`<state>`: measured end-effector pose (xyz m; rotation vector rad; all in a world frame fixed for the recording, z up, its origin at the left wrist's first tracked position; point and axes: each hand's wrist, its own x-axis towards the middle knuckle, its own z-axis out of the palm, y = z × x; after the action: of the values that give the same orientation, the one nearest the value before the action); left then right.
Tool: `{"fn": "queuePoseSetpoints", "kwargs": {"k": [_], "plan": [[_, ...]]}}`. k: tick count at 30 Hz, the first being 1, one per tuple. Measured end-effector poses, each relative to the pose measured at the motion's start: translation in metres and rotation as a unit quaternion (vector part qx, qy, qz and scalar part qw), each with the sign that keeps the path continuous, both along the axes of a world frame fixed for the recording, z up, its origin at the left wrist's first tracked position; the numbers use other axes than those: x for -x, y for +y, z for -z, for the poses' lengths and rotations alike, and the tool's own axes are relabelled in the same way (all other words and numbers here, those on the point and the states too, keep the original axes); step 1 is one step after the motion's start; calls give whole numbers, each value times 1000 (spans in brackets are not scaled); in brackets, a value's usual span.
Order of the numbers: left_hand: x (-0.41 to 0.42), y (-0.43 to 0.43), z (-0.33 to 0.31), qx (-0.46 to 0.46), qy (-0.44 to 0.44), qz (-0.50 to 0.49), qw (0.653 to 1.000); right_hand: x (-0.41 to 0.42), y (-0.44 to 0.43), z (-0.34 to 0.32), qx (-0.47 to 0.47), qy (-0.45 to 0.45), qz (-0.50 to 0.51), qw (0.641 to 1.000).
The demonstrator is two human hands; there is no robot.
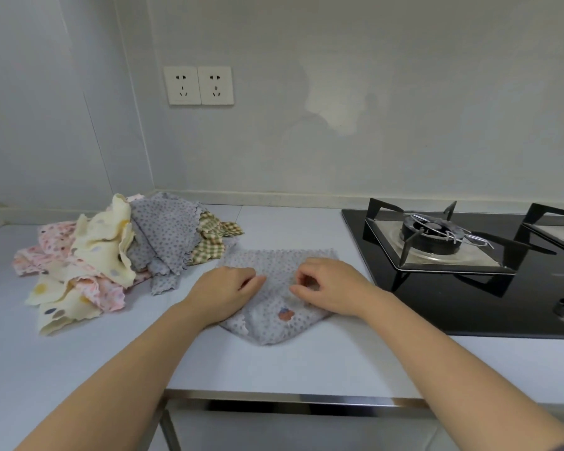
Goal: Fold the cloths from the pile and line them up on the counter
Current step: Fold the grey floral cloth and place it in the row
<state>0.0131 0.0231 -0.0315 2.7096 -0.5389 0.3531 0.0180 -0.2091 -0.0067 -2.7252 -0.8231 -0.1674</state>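
Now 2 hands on dotted cloth.

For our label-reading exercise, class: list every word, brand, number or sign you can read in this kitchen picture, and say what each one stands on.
No text can be read anywhere in this view.
The wall sockets: plain faces, no legible marking.
The grey dotted cloth: an orange-and-blue patch, a picture, not letters.
The gas hob: no brand or numbers visible.

Left hand, right hand pinch grey cloth; pile beside.
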Motion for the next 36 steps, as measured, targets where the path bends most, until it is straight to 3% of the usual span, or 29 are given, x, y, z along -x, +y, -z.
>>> {"fn": "queuePoseSetpoints", "kwargs": {"k": [2, 9, 16, 20, 26, 32, 36], "plan": [[8, 10, -3, 22, 17, 44, 999, 3, -11, 2, 17, 32, -19, 999], [26, 31, 2, 97, 20, 99, 990, 6, -24, 16, -73, 51, -18, 996], [35, 29, -1, 106, -5, 90, 990, 11, -27, 17, -132, -5, 1, 991], [37, 27, -3, 97, -19, 101, 990, 9, -29, 17, -225, -17, 3, 974], [41, 18, -1, 68, -26, 103, 992, 11, -31, 17, -267, -9, 41, 963], [42, 14, -6, 201, -30, 12, 979, 12, -38, 11, -338, 34, 75, 938], [38, 18, -15, 327, 35, -10, 944, 7, -45, 10, -340, 48, 96, 934]]}}
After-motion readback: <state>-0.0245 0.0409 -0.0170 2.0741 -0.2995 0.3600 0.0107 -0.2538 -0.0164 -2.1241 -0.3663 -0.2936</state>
